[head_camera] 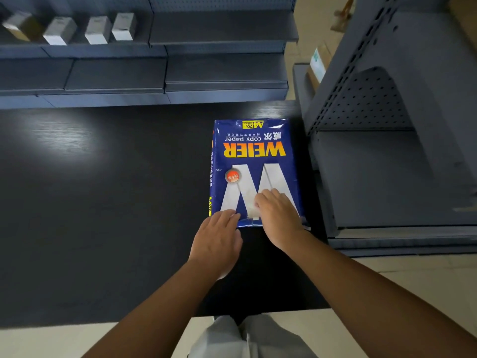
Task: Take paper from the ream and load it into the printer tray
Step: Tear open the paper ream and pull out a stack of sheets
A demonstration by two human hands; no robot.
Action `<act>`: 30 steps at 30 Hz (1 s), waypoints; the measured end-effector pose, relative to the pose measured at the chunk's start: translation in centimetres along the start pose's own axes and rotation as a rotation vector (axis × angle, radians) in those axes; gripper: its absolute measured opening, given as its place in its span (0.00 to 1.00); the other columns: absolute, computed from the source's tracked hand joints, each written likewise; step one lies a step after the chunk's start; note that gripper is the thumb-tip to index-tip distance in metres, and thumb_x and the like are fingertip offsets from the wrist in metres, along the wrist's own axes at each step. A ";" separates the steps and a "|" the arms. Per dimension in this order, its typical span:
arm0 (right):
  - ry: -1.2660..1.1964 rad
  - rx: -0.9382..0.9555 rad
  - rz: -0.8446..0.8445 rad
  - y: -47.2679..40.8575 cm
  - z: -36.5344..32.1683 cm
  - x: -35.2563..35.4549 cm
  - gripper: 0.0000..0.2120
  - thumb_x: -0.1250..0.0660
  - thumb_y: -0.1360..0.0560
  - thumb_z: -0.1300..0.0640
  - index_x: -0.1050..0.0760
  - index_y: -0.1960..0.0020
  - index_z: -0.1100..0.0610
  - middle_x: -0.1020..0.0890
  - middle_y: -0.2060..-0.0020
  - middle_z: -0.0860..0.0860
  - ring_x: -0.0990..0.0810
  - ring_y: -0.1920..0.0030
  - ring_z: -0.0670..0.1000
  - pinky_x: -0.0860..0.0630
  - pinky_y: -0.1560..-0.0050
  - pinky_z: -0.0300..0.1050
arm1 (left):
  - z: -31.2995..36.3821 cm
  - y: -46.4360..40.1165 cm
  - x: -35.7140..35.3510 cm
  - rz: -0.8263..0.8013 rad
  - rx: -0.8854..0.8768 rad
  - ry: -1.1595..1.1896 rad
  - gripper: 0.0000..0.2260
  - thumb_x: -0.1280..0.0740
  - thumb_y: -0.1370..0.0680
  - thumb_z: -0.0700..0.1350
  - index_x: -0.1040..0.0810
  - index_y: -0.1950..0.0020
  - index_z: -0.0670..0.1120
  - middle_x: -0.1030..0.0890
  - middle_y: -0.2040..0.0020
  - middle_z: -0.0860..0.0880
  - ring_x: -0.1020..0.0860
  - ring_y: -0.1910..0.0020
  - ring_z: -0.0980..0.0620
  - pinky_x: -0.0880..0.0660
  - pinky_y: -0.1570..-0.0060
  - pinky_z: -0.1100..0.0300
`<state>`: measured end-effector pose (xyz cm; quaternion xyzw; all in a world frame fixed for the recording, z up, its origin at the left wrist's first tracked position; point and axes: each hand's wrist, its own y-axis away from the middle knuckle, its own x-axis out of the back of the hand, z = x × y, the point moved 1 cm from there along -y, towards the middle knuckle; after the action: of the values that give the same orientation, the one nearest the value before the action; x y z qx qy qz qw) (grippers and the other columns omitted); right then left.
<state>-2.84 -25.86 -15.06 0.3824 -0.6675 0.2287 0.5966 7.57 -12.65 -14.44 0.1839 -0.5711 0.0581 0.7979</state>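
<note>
Head view: blue wrapped ream of copy paper (pixel 254 171) flat on black bench (pixel 103 202). Left hand (pixel 218 241) grip spread at its near corner; right hand (pixel 280 215) flat on top. Step: opening the wrapper. Next: probably tear the near end. No printer tray in view.

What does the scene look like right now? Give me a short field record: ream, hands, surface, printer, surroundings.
ream: blue WEIER copy paper pack, lying flat, print upside down to the viewer
wrapper: looks closed; near end slightly crumpled
left hand: flat, fingertips on the pack's near left corner
right hand: flat on the pack's near end
surface: dark table
printer: not in view
surroundings: grey shelving right of the pack; small white boxes on the far shelf
task stage: no paper taken out yet
</note>
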 end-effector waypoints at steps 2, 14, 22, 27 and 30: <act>0.009 0.049 0.040 1.1 -0.1 0.3 0.09 0.25 0.27 0.58 0.24 0.50 0.56 0.19 0.55 0.53 0.23 0.55 0.54 0.26 0.53 0.48 | 0.1 0.3 0.5 -0.037 0.000 0.005 0.21 0.47 0.18 0.52 0.37 0.25 0.51 0.33 0.25 0.53 0.37 0.27 0.54 0.39 0.26 0.52; 0.001 0.133 0.063 9.8 -0.7 -2.6 0.07 0.33 0.24 0.61 0.23 0.47 0.58 0.21 0.49 0.55 0.23 0.46 0.56 0.26 0.40 0.53 | 2.1 2.1 0.8 -0.047 -0.027 -0.010 0.24 0.46 0.18 0.55 0.39 0.25 0.47 0.33 0.26 0.50 0.38 0.27 0.51 0.41 0.25 0.53; -0.845 -0.445 0.112 9.8 -0.4 -3.0 0.07 0.34 0.21 0.58 0.20 0.45 0.55 0.16 0.49 0.48 0.19 0.47 0.45 0.23 0.44 0.39 | 2.6 3.6 -0.1 0.005 -0.057 0.000 0.23 0.43 0.19 0.54 0.36 0.26 0.46 0.29 0.29 0.49 0.33 0.29 0.49 0.37 0.28 0.51; -1.265 -0.955 0.346 8.0 0.1 -2.1 0.19 0.28 0.26 0.64 0.24 0.36 0.55 0.16 0.45 0.50 0.18 0.45 0.48 0.27 0.56 0.32 | 2.8 4.8 -1.2 -0.073 -0.107 0.008 0.23 0.46 0.19 0.57 0.38 0.26 0.49 0.29 0.29 0.50 0.33 0.30 0.50 0.37 0.27 0.51; -1.245 -0.997 0.374 7.5 0.0 -1.8 0.23 0.29 0.26 0.66 0.28 0.33 0.56 0.16 0.43 0.51 0.19 0.47 0.48 0.30 0.59 0.30 | 2.5 4.9 -1.5 -0.069 -0.108 -0.012 0.23 0.46 0.19 0.56 0.37 0.26 0.48 0.28 0.30 0.50 0.32 0.31 0.50 0.37 0.28 0.51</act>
<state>-8.76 -20.89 -15.69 0.0118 -0.9525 -0.2533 0.1688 3.34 -8.89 -14.01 0.1604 -0.5717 -0.0015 0.8046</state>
